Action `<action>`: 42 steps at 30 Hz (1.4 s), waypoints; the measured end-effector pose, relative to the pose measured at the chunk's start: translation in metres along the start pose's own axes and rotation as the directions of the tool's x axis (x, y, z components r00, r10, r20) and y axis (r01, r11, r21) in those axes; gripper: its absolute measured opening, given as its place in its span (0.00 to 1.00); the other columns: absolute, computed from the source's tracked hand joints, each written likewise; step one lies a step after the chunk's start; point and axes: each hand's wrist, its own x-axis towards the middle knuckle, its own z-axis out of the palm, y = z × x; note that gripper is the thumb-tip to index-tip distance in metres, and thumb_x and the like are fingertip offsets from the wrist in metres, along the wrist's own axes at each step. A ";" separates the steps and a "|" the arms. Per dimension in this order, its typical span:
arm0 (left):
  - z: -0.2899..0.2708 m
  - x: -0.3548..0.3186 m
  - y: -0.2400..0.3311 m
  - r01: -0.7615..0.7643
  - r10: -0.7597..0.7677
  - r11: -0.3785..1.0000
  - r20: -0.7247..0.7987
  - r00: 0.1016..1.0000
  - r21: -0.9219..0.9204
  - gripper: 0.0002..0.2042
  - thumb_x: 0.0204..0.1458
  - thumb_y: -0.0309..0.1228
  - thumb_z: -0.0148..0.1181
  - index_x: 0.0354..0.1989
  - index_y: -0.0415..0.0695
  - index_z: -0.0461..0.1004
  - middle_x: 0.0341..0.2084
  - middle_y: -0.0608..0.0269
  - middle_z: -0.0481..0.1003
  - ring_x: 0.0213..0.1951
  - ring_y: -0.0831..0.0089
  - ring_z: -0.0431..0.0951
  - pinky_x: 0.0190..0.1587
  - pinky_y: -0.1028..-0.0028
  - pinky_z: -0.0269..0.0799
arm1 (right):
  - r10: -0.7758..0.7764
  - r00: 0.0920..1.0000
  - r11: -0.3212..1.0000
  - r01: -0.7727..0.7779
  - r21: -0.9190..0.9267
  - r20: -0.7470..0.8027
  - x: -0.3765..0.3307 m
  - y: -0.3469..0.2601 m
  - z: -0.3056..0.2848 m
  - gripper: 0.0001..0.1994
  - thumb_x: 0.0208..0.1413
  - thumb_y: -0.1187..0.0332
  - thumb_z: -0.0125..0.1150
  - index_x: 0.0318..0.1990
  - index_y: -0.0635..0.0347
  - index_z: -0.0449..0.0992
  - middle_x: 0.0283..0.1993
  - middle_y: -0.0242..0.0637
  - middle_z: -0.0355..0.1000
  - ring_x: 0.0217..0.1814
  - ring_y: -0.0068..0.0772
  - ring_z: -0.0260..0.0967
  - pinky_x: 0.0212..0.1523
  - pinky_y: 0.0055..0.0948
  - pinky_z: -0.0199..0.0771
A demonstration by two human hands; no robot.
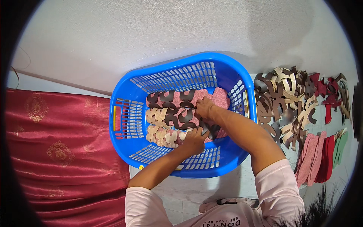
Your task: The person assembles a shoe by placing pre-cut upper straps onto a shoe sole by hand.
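Observation:
A blue plastic laundry basket [181, 171] stands in front of me, with pink speckled slipper soles [221, 97] laid in it in rows. Dark brown slipper straps [172, 118] and beige slipper straps [152, 116] lie across the soles. Inside the basket, my left hand [194, 142] is closed at the lower row, its fingertips pinching the edge of a dark slipper strap [213, 130]. My right hand [205, 108] is just above and beyond it, fingers curled down at the middle rows. Whatever those fingers grip is hidden under them.
Right of the basket, a heap of brown and beige loose straps [285, 89] lies on the floor, with red straps [332, 99] beside it. Nearer are pink soles [312, 155], red soles [328, 160] and green soles [340, 149]. A shiny red cloth [72, 151] spreads at left. A white wall [151, 34] rises behind.

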 end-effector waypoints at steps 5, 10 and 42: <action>-0.002 -0.003 -0.003 0.001 -0.001 1.000 0.024 1.000 -0.030 0.28 0.36 0.31 0.58 0.52 0.45 0.68 0.40 0.51 0.65 0.40 0.57 0.68 0.36 0.61 0.67 | 0.070 0.996 0.990 -0.075 0.122 0.047 -0.003 0.007 -0.023 0.12 0.47 0.61 0.57 0.40 0.47 0.78 0.46 0.34 0.73 0.54 0.36 0.65 0.49 0.37 0.66; -0.014 0.004 0.002 0.078 -0.066 0.995 0.190 0.980 -0.058 0.28 0.39 0.32 0.56 0.54 0.44 0.66 0.43 0.49 0.63 0.45 0.55 0.65 0.43 0.60 0.65 | 0.125 0.992 0.976 -0.120 0.182 -0.018 -0.015 0.015 -0.051 0.12 0.49 0.63 0.54 0.40 0.52 0.78 0.44 0.38 0.74 0.49 0.38 0.70 0.46 0.37 0.71; -0.050 0.010 0.000 0.007 0.031 0.989 0.246 0.969 -0.150 0.22 0.41 0.31 0.52 0.49 0.46 0.69 0.40 0.47 0.70 0.46 0.52 0.70 0.49 0.60 0.66 | 0.992 -0.006 0.123 -0.260 0.958 -0.129 -0.473 -0.216 0.113 0.04 0.47 0.75 0.56 0.26 0.67 0.71 0.21 0.40 0.68 0.21 0.29 0.65 0.23 0.26 0.63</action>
